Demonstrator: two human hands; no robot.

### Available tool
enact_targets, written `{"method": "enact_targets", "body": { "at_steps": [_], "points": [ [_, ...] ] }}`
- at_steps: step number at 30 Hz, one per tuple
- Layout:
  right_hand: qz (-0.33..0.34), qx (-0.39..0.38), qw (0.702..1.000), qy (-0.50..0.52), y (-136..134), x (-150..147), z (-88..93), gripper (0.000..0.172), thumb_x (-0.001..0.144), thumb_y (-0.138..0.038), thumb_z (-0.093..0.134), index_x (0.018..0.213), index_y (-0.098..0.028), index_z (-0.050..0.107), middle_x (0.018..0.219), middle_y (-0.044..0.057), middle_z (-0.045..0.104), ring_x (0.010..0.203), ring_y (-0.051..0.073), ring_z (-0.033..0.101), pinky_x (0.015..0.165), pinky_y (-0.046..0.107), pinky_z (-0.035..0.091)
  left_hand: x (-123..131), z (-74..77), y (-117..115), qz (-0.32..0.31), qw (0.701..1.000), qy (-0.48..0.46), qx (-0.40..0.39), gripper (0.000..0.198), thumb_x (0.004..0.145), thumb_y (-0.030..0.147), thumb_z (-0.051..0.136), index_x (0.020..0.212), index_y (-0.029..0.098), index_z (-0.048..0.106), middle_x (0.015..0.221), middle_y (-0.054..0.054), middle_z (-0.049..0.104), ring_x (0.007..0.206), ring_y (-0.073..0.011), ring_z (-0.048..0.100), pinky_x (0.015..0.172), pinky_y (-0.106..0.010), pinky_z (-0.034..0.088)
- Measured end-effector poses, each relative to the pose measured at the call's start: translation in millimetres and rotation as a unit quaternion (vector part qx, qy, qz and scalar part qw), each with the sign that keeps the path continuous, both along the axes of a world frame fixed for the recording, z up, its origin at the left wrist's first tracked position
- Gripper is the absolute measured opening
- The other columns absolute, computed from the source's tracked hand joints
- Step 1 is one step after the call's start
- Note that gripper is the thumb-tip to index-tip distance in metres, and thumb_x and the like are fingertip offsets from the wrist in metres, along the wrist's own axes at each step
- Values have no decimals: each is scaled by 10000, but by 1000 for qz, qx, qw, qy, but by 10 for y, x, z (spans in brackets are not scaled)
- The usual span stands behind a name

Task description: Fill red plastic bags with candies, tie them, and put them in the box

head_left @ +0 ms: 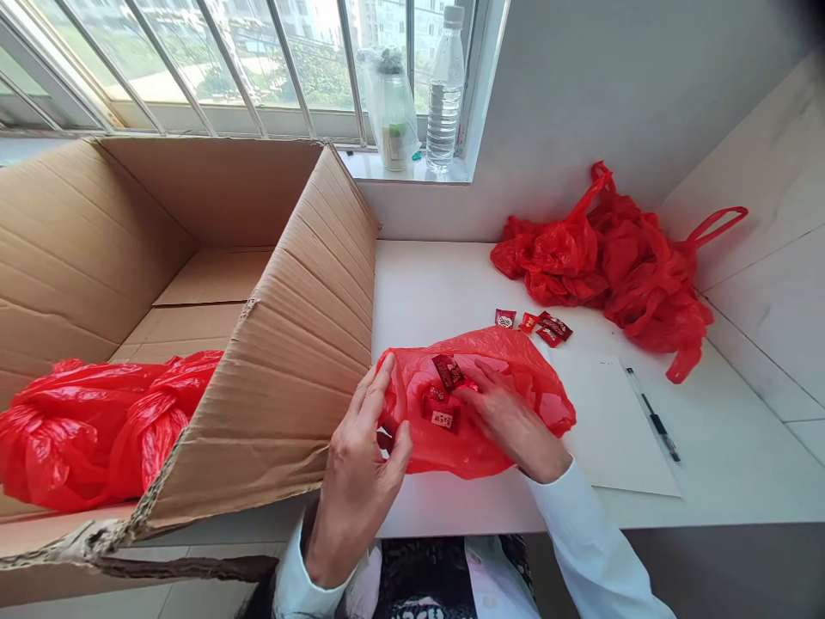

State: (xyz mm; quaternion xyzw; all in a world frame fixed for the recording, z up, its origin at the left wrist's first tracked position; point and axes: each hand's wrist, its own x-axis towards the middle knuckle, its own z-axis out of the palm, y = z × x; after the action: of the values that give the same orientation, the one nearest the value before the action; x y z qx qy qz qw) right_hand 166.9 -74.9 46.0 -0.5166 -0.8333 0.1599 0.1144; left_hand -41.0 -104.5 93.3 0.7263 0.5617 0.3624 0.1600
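Observation:
A red plastic bag [516, 378] lies spread open on the white table, with several small red and dark-red wrapped packets [442, 418] in it. My left hand [361, 468] is at the bag's left edge, fingers stretched out and thumb apart, its fingertips touching the plastic. A small dark item shows partly behind its thumb, too hidden to name. My right hand [506, 421] reaches into the bag from the right, fingers bent over a bright red packet [468, 387]. Behind the bag, several loose wrapped packets [553, 327] lie on the table.
A large open cardboard box [302, 344] stands at the left, holding a full red bag [109, 430]. Crumpled red bags [619, 249] are piled at the back right. White paper [619, 430] and a pen [656, 419] lie right. A water bottle [444, 103] stands on the windowsill.

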Motion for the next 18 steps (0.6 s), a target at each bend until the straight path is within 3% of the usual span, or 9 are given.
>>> {"method": "enact_targets", "body": {
  "at_steps": [3, 6, 8, 11, 13, 16, 18],
  "points": [
    [78, 2, 996, 40, 2, -64, 9, 348, 928, -126, 460, 1219, -247, 608, 1399, 72, 515, 1412, 243, 302, 1073, 468, 397, 5, -7, -6, -25, 999, 1, -23, 588, 880, 151, 474, 1449, 230, 349, 1460, -96, 457, 1283, -213, 511, 876, -289, 562],
    [126, -25, 991, 47, -8, -127, -2, 290, 896, -127, 517, 1128, -240, 649, 1354, 41, 562, 1417, 251, 295, 1082, 485, 383, 5, -6, -12, -16, 999, -11, -32, 573, 875, 157, 484, 1434, 226, 377, 1464, -100, 450, 1288, -231, 504, 789, -258, 584],
    [107, -24, 993, 44, -6, -159, -24, 262, 899, -147, 526, 1114, -228, 652, 1341, 53, 572, 1414, 252, 302, 1090, 498, 371, 2, -6, -8, -11, 999, -11, -28, 559, 872, 161, 490, 1421, 215, 397, 1448, -111, 468, 1294, -241, 497, 790, -268, 586],
    [57, -1, 998, 41, 10, -206, -46, 342, 912, -187, 529, 1251, -195, 572, 1372, 102, 542, 1417, 264, 294, 1090, 514, 368, -5, -12, 13, -23, 1000, -7, -10, 546, 880, 174, 500, 1415, 217, 400, 1420, -120, 495, 1273, -236, 518, 857, -307, 574],
    [52, -4, 998, 38, 8, -213, -16, 347, 911, -182, 534, 1256, -189, 568, 1304, 108, 593, 1380, 258, 364, 1064, 474, 408, -20, -14, 21, -34, 999, 6, -4, 521, 890, 193, 509, 1401, 238, 419, 1423, -118, 485, 1270, -239, 521, 862, -318, 574],
    [49, 15, 997, 61, -50, -121, 128, 280, 929, -140, 481, 1152, -215, 632, 1126, 70, 681, 1228, 211, 530, 977, 363, 486, -76, 7, -8, -49, 998, 36, -1, 505, 902, 228, 517, 1396, 278, 427, 1423, -114, 473, 1185, -240, 591, 845, -330, 583],
    [-8, 91, 993, 80, -116, 24, 255, 304, 940, -119, 430, 1145, -220, 630, 1134, 64, 668, 1165, 190, 555, 962, 336, 489, -133, 42, -51, -65, 997, 50, 0, 530, 902, 249, 527, 1414, 298, 399, 1413, -115, 480, 1095, -227, 644, 831, -327, 590]
  ]
}}
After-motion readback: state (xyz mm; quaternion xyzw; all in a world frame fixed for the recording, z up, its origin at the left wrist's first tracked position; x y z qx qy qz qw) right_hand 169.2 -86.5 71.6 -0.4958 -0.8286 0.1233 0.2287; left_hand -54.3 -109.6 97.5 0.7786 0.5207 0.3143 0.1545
